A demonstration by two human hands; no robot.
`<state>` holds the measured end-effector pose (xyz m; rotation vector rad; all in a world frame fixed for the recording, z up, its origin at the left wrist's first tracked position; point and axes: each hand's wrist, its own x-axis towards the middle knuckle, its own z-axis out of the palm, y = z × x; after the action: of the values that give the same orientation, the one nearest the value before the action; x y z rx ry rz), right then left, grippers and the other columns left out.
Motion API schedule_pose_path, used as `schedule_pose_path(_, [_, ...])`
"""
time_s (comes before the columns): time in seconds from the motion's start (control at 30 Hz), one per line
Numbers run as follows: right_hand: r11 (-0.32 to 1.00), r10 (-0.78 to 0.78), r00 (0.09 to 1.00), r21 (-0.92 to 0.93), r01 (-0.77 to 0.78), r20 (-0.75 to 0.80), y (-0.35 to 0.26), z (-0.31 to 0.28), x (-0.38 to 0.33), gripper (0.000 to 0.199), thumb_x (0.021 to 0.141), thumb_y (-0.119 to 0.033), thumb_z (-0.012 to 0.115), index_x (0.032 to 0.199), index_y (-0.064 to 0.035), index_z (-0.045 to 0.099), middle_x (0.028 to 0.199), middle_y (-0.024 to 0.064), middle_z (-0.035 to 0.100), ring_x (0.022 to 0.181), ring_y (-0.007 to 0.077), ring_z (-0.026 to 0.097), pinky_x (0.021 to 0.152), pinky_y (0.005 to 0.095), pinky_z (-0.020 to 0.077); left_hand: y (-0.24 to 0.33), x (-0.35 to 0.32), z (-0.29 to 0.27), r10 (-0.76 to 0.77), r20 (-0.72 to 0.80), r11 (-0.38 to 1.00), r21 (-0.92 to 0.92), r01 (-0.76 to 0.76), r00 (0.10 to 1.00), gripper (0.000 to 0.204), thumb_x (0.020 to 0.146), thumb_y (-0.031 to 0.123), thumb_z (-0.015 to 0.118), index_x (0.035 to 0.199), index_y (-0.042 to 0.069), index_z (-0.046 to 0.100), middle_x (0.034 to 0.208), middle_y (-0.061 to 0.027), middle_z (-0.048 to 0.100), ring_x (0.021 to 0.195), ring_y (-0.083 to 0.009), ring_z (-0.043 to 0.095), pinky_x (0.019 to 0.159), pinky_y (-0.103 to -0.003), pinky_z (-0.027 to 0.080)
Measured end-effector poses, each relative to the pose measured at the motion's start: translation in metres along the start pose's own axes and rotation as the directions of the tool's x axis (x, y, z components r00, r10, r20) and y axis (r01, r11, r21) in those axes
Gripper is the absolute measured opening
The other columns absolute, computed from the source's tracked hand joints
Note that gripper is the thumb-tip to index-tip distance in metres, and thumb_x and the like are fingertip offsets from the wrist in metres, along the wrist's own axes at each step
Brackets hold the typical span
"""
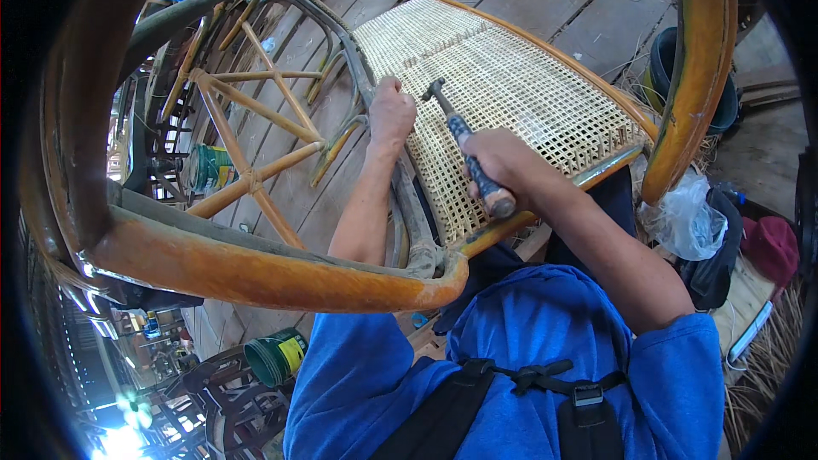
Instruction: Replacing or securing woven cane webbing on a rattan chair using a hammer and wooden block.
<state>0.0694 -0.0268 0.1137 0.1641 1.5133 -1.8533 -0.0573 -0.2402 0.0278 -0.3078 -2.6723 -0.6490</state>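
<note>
In my right hand [504, 163] is a hammer [461, 129], gripped by its dark wrapped handle. Its metal head hangs above the open-weave cane panel [532, 85] of a wooden chair frame. My left hand [392, 116] is closed at the panel's left edge, against the grey inner rail [361, 77]. What its fingers pinch there, if anything, is hidden. Rows of small upright pegs or pins cross the panel near its middle and along its near end. The frame's glossy orange-brown rail [281, 268] curves around below my left forearm.
Crossed wooden braces [252, 179] stand left, inside the frame. A thick curved arm [699, 77] rises at right, beside a dark bucket [724, 102]. A clear plastic bag [692, 220] and a maroon cap [769, 247] lie right. A green bucket [277, 356] stands lower left on the plank floor.
</note>
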Motion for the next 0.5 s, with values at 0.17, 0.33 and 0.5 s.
schedule_pose_path(0.17, [0.999,0.039,0.999,0.007,-0.039,0.027,-0.004,-0.009,-0.009,0.027,0.091,-0.018,0.043,0.074,-0.0001,0.052,0.064,0.0059,0.052,0.047,0.0147,0.053,0.042,0.0278,0.0455,0.012,0.003,-0.013,-0.082,0.083,0.997,0.011,0.081,0.993,0.016,0.076,0.007,0.047,0.09,0.001,0.052,0.078,-0.0217,0.059,0.077,-0.0405,0.059,0.071,-0.045,0.047])
schedule_pose_path(0.33, [0.975,-0.112,0.992,-0.201,0.097,-0.065,0.015,-0.022,-0.002,0.027,0.091,-0.024,0.046,0.082,0.0008,0.053,0.066,0.0057,0.054,0.046,0.0125,0.053,0.042,0.0261,0.0449,0.007,0.001,-0.02,-0.027,-0.08,0.997,-0.081,0.021,0.996,0.013,0.079,0.005,0.046,0.09,0.001,0.05,0.067,-0.0189,0.057,0.055,-0.0304,0.061,0.053,-0.04,0.049])
schedule_pose_path(0.5, [0.942,-0.164,0.986,-0.301,0.151,-0.02,0.007,-0.021,-0.02,0.037,0.088,-0.023,0.042,0.08,0.0091,0.059,0.065,0.016,0.06,0.049,0.0212,0.06,0.05,0.0334,0.05,0.031,-0.007,-0.017,-0.163,0.068,0.965,-0.194,0.173,0.984,0.014,0.078,0.005,0.047,0.091,0.0,0.051,0.065,-0.0187,0.057,0.051,-0.0298,0.06,0.054,-0.039,0.048])
